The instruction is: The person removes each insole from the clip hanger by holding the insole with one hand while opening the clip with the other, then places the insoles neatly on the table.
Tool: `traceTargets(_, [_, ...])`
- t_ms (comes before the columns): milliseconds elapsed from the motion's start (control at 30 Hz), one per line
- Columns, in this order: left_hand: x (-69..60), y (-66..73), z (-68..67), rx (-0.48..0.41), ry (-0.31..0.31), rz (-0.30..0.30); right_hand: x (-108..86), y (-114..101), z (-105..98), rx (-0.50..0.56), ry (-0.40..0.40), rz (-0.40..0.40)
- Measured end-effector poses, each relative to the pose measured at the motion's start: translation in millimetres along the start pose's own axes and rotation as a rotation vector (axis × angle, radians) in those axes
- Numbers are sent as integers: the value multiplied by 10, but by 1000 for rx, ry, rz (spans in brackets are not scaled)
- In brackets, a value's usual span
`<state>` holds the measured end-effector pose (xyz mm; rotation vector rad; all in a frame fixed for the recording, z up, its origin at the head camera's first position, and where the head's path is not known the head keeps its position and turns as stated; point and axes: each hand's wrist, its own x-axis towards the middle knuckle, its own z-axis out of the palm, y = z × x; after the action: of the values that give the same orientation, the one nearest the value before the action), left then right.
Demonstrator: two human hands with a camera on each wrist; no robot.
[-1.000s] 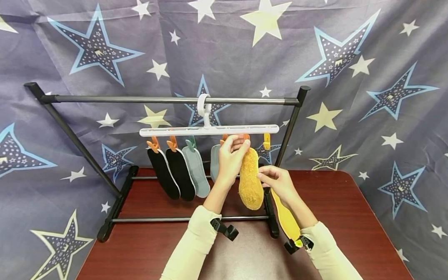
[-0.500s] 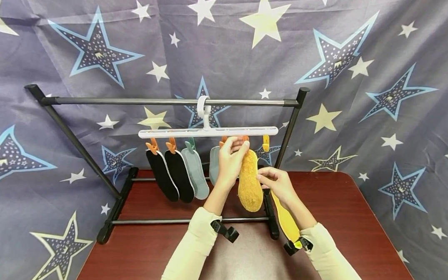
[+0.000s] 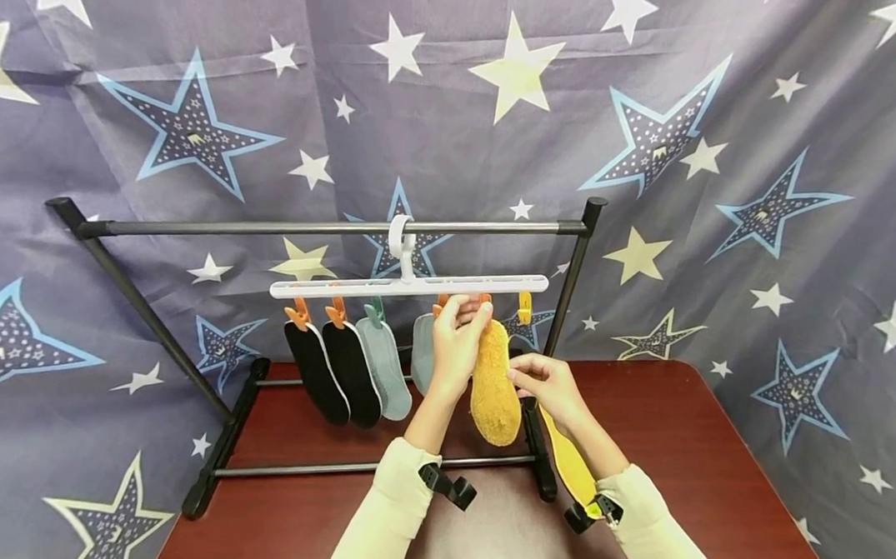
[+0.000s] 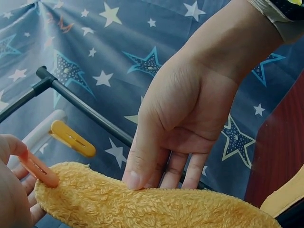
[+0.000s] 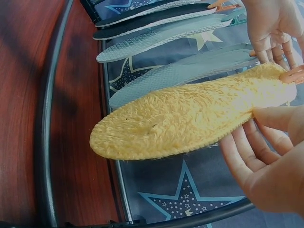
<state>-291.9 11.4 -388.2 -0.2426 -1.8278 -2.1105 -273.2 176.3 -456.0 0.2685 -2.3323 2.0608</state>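
A fuzzy yellow insole [image 3: 496, 398] hangs under the white hanger [image 3: 410, 289], its top end in an orange clip [image 4: 40, 170]. My left hand [image 3: 458, 345] pinches that clip between thumb and fingers. With thumb and fingertips, my right hand [image 3: 552, 390] holds the insole's side edge, seen closely in the right wrist view. Just left of my left hand hangs a grey insole [image 3: 422, 351], partly covered by that hand. An unused yellow clip [image 3: 524, 308] dangles at the hanger's right end. Below my right forearm, another yellow insole [image 3: 569, 458] is partly hidden by the arm.
Two black insoles [image 3: 315, 372] and another grey insole [image 3: 384, 368] hang from clips on the left. The hanger hooks over the top bar of a black metal rack [image 3: 270, 228]. The rack stands on a reddish-brown table [image 3: 657, 472] before a starry cloth [image 3: 456, 105].
The head view has tilted up slightly, so everything sits lower in it. Both hands keep the same hold on the clip and the yellow insole.
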Motion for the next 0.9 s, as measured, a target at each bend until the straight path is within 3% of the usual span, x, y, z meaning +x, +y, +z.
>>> traceTargets(900, [-13, -36, -8, 30, 34, 34, -33, 35, 70, 20, 0, 9])
